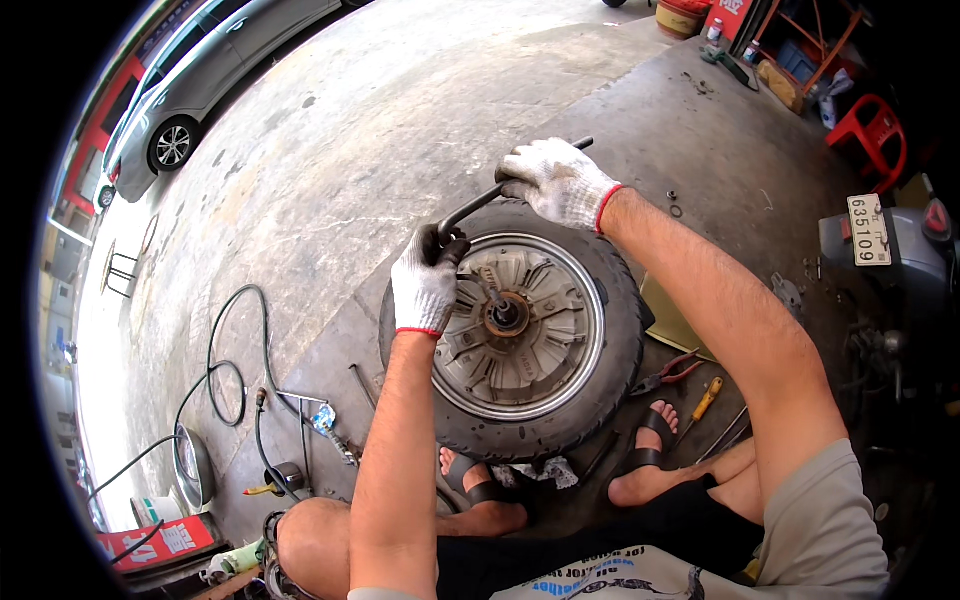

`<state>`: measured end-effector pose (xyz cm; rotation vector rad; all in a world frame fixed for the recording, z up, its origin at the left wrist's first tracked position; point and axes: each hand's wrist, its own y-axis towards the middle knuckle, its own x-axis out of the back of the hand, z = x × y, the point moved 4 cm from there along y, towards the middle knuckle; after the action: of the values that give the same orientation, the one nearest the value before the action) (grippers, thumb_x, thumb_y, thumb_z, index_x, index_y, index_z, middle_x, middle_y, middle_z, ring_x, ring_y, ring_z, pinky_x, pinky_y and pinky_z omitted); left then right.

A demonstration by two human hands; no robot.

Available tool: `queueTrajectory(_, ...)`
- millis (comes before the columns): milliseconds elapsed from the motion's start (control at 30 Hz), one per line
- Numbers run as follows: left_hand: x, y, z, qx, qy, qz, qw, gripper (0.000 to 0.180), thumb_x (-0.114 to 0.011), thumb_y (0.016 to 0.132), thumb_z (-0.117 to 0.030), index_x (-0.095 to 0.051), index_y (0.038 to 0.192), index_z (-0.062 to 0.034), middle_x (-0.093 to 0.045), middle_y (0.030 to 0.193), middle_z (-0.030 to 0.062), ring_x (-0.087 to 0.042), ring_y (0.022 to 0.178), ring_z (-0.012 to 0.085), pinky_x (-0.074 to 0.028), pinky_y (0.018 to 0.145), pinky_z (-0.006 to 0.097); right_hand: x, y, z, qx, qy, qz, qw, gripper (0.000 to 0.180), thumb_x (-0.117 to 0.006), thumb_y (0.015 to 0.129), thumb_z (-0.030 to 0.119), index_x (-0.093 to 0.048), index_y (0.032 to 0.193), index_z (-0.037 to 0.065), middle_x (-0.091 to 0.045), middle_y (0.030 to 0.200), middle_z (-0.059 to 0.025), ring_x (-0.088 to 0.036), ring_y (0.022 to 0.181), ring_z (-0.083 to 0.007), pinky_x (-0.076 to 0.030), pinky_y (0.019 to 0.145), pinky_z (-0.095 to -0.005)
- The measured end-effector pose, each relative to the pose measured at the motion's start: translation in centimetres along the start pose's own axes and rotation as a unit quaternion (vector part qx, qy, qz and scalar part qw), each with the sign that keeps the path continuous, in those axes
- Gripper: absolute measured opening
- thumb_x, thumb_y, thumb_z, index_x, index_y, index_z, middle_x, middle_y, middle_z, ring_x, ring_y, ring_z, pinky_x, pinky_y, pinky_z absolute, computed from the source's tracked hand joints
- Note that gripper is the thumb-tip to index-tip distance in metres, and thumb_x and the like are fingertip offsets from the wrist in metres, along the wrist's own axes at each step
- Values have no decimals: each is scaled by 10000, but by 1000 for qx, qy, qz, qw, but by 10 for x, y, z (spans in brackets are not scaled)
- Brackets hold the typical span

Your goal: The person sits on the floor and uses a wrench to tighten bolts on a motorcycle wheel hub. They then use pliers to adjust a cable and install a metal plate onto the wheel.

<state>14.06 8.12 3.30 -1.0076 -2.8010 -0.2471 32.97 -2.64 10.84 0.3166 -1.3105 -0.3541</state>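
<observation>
A wheel with a black tyre [612, 375] lies flat between my feet. Its grey metal hub [535, 375] faces up, and a short axle [507, 316] stands out of the middle. In white work gloves with dirty fingers, both hands are over the wheel's far side. My right hand [560, 182] is closed round a dark bent metal bar, an L-shaped wrench by its look [478, 206]. Around the bar's bent end is my left hand [425, 282], above the left part of the rim. Its fingers hide the tip, so I cannot tell whether that touches the hub.
Pliers [672, 374] and a yellow-handled screwdriver [706, 402] lie right of the wheel. A black hose [211, 345] coils on the left, near a round metal bowl-like part [192, 468]. A motorbike [838, 240] and red plastic stool [872, 130] stand right. A grey car [215, 65] is parked far left.
</observation>
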Motion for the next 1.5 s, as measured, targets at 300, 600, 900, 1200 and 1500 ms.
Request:
queueTrajectory(300, 1, 3, 11, -29, 37, -10, 999, 230, -699, 927, -75, -678, 1143, 3, -742, 907, 130, -654, 831, 118, -520, 783, 277, 3, -7, 19, -90, 3, 73, 993, 215, -594, 956, 249, -667, 1057, 74, -706, 988, -169, -672, 963, -368, -523, 851, -471)
queueTrajectory(600, 2, 4, 13, -43, 40, -2, 998, 236, -684, 926, -63, -682, 1155, -3, -746, 931, 147, -668, 843, 130, -524, 790, 284, -2, -14, 26, -149, 3, -2, 989, 178, -645, 902, 260, -712, 966, 108, -729, 941, -118, -680, 945, -330, -472, 875, -473)
queueTrajectory(900, 2, 4, 12, -25, 30, 8, 999, 231, -677, 918, -38, -686, 1146, -2, -743, 933, 122, -667, 860, 122, -520, 798, 272, -3, -17, 30, -174, -7, -23, 984, 182, -650, 904, 248, -715, 967, 91, -711, 875, -151, -671, 931, -350, -460, 875, -470)
queueTrajectory(1200, 3, 5, 16, -21, 57, 6, 998, 245, -692, 919, -70, -685, 1153, 1, -747, 942, 162, -665, 850, 143, -523, 796, 293, -4, -19, 31, -182, -18, -18, 983, 199, -627, 917, 252, -715, 969, 82, -714, 896, -151, -671, 938, -346, -455, 896, -468)
queueTrajectory(1500, 5, 6, 9, -46, 65, 38, 996, 256, -621, 964, -16, -662, 1213, 24, -724, 982, 84, -654, 886, 111, -523, 779, 253, 1, -14, 25, -127, 21, 0, 992, 153, -663, 908, 221, -709, 958, 83, -717, 907, -126, -670, 938, -325, -475, 871, -436)
